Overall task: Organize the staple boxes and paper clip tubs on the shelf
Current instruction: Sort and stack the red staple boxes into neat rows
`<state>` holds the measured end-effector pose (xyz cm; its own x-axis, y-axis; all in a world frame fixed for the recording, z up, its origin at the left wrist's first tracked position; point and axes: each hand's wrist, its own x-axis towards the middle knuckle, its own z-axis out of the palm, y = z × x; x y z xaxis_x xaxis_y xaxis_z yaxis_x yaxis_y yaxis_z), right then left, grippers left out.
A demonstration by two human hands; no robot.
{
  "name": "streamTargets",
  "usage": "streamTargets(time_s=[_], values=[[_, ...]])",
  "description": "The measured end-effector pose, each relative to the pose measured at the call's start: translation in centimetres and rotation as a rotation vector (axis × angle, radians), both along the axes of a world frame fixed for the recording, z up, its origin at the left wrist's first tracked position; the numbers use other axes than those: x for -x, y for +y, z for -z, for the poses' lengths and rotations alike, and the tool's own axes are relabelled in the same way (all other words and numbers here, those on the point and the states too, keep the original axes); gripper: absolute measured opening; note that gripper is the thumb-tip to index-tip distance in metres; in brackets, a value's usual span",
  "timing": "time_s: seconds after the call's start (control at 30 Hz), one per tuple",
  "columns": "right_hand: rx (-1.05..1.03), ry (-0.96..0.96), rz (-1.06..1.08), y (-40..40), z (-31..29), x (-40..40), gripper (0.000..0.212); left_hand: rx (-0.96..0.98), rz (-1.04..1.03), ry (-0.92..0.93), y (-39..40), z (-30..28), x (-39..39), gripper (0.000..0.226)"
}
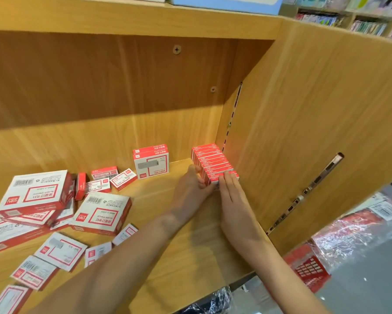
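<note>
On the shelf (167, 245), a row of staple boxes (214, 163) ran front to back beside the right wall. Left hand (191, 189) gripped its near end; right hand (232, 196) pressed flat, fingers straight.

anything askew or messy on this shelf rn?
Yes. On the left of the wooden shelf, red-and-white staple boxes lie jumbled: overlapping, tilted, some face down, one on its edge. By contrast, the row of small red boxes in the right corner is neat, with the left hand and right hand squaring it.
</note>
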<state>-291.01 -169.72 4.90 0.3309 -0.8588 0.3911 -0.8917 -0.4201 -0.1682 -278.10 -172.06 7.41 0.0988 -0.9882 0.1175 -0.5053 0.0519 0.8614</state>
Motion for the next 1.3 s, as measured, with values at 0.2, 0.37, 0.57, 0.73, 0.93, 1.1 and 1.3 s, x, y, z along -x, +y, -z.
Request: streamTargets(time_s=[0.2,0.37,0.57,0.73,0.93,1.1,1.3], values=[[-0.051,0.016,-0.020,-0.3,-0.5,0.4,0.060,-0.086,0.005,-0.016,0.2,-0.5,-0.2,0.044],[-0.089,-0.110,-0.044,0.1,-1.8,0.6,0.055,0.003,0.026,-0.170,3.3,-2.1,-3.4,0.032],[-0.120,-0.246,-0.267,3.3,-2.9,-4.9,0.032,0.164,-0.058,-0.418,9.1,-3.4,-12.3,0.021],[-0.480,0.033,-0.301,6.2,-2.6,-10.2,0.062,0.152,-0.133,-0.561,15.1,-1.8,-17.5,0.037],[-0.608,-0.331,-0.200,5.5,-3.3,-9.4,0.032,-0.118,0.170,-0.645,17.9,-0.2,-17.9,0.069],[-1.074,-0.848,-0.169,7.1,-3.7,-8.4,0.018,-0.138,0.150,-0.518,17.5,-1.3,-16.6,0.053],[-1.122,-0.961,-0.333,8.0,-4.0,-8.0,0.018,-0.072,-0.028,-0.153,16.0,-1.5,-15.6,0.029]])
